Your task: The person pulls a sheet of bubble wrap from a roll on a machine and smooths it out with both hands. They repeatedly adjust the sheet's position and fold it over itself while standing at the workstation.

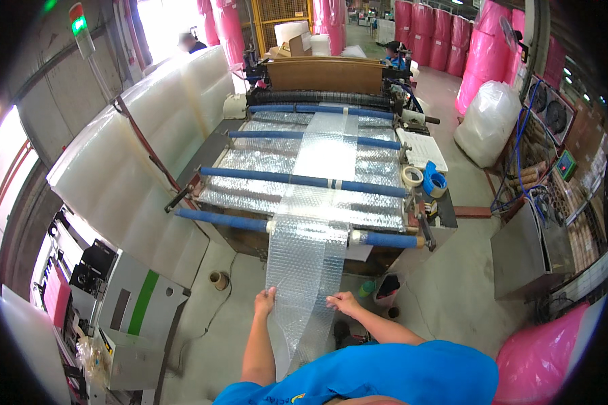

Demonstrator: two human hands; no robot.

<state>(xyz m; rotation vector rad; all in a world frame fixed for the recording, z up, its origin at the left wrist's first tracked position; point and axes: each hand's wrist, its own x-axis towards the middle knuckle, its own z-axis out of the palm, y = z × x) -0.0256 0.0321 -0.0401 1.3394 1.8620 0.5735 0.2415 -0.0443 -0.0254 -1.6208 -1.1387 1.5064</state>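
Observation:
A long strip of clear bubble wrap runs from the machine toward me over a row of blue rollers. It hangs down from the front roller in front of my body, and its lower end passes out of sight by my blue shirt. My left hand is closed on the strip's left edge. On the opposite edge, my right hand pinches the film between thumb and fingers. The strip looks lightly creased between the two hands.
Tape rolls and a paper sheet lie on the machine's right side. Large bubble wrap rolls stand at left. A grey cabinet is at right, pink wrapped rolls behind. A small bin sits under the machine.

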